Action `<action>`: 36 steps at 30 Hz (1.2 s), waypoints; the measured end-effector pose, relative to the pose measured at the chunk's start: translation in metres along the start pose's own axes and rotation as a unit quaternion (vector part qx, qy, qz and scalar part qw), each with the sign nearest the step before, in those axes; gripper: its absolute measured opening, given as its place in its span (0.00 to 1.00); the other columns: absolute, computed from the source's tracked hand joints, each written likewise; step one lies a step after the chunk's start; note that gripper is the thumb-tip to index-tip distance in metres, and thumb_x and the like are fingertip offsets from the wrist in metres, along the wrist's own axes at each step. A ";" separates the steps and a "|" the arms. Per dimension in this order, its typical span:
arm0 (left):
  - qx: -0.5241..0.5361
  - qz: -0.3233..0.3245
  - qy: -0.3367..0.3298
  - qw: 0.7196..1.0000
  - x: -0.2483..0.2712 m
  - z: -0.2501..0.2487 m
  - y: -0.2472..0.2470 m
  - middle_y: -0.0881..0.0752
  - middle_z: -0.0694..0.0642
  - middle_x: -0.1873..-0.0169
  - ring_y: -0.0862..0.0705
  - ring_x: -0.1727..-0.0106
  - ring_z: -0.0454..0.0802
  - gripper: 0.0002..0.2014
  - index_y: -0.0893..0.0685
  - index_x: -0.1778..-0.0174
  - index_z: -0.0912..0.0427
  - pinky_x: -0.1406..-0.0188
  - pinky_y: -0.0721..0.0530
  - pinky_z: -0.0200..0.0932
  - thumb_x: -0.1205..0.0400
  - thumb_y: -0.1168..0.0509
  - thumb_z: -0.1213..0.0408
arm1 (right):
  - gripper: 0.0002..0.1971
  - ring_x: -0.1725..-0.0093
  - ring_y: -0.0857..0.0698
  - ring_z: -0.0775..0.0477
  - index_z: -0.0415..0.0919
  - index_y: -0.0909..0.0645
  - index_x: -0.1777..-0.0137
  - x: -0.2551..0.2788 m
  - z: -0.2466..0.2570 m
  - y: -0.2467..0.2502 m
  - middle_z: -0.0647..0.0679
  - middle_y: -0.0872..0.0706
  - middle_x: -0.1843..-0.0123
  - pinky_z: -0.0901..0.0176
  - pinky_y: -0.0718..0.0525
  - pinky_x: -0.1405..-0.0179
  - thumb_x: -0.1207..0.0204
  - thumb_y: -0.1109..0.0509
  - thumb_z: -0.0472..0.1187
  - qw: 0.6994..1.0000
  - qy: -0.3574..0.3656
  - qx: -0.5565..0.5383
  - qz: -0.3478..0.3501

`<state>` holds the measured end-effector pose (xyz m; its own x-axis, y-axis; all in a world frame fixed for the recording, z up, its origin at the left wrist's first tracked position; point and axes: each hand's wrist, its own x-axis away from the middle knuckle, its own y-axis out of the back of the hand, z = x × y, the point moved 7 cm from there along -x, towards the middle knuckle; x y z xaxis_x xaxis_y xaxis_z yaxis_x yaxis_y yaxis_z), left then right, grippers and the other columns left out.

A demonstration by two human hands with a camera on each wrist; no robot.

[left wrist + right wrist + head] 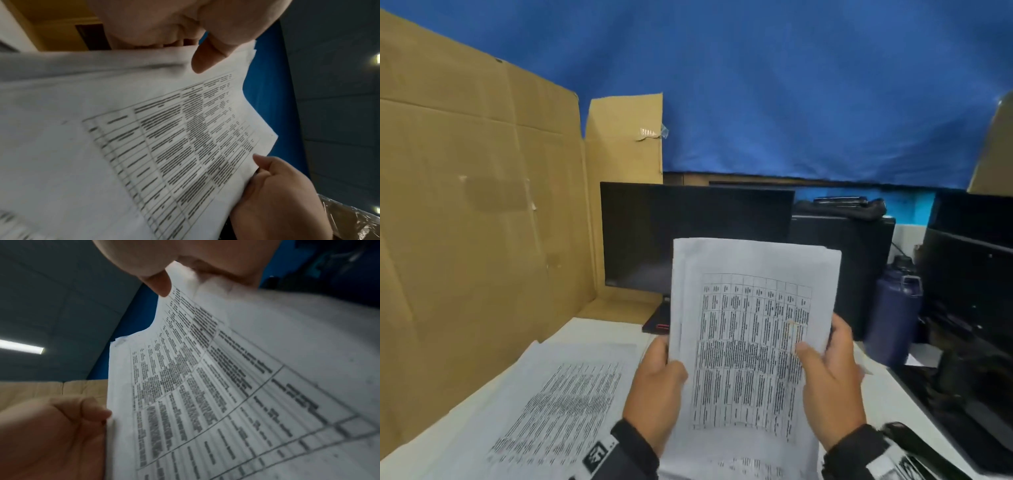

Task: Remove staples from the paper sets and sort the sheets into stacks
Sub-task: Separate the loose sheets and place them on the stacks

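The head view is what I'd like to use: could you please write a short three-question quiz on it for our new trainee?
1. True or false: the paper set lies flat on the desk.
2. Which hands hold the paper set? A) left only B) right only C) both
3. Fill in: the printed sheets on the desk lie to the ___ of the held set.

Key
1. False: it is held up off the desk.
2. C: the left hand grips its left edge, the right hand its right edge, thumbs on the front.
3. left
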<state>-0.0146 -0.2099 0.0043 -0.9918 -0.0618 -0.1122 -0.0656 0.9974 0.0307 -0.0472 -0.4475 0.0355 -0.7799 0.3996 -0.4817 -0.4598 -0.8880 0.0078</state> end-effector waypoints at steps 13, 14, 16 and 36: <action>0.029 -0.025 -0.007 0.999 0.004 0.010 0.008 0.08 0.48 0.53 0.14 0.46 0.54 0.20 0.13 0.49 0.45 0.44 0.17 0.53 0.30 0.42 0.68 | 0.31 0.39 0.16 0.64 0.57 0.31 0.29 -0.005 0.007 -0.011 0.64 0.16 0.38 0.62 0.18 0.43 0.22 0.42 0.22 0.999 0.038 0.012 -0.006; 0.020 -0.020 -0.010 1.000 0.005 0.010 0.008 0.08 0.48 0.53 0.14 0.46 0.54 0.19 0.14 0.47 0.47 0.45 0.18 0.52 0.27 0.42 0.70 | 0.30 0.41 0.16 0.65 0.55 0.31 0.28 -0.005 0.009 -0.013 0.67 0.16 0.40 0.65 0.18 0.46 0.22 0.43 0.22 0.999 0.042 0.013 0.002; -0.005 -0.021 -0.005 1.000 0.005 0.015 0.007 0.10 0.50 0.55 0.16 0.49 0.55 0.17 0.15 0.49 0.50 0.50 0.20 0.50 0.22 0.44 0.73 | 0.29 0.45 0.15 0.66 0.50 0.31 0.27 -0.006 0.013 -0.013 0.72 0.16 0.45 0.68 0.17 0.52 0.21 0.44 0.21 0.999 0.043 0.001 -0.004; -0.464 -0.038 -0.267 0.844 -0.010 -0.092 0.013 0.16 0.50 0.64 0.15 0.58 0.58 0.06 0.22 0.50 0.48 0.57 0.15 0.53 0.12 0.44 0.61 | 0.43 0.13 0.44 0.28 0.45 0.38 0.13 -0.007 0.101 -0.055 0.35 0.35 0.15 0.22 0.48 0.19 0.31 0.29 0.38 0.749 0.400 0.527 -0.027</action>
<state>-0.0153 -0.1996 0.0970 -0.8057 0.1497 -0.5730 -0.4301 0.5172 0.7399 -0.0596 -0.3780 0.1270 -0.4390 -0.2099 -0.8736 -0.8897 -0.0337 0.4552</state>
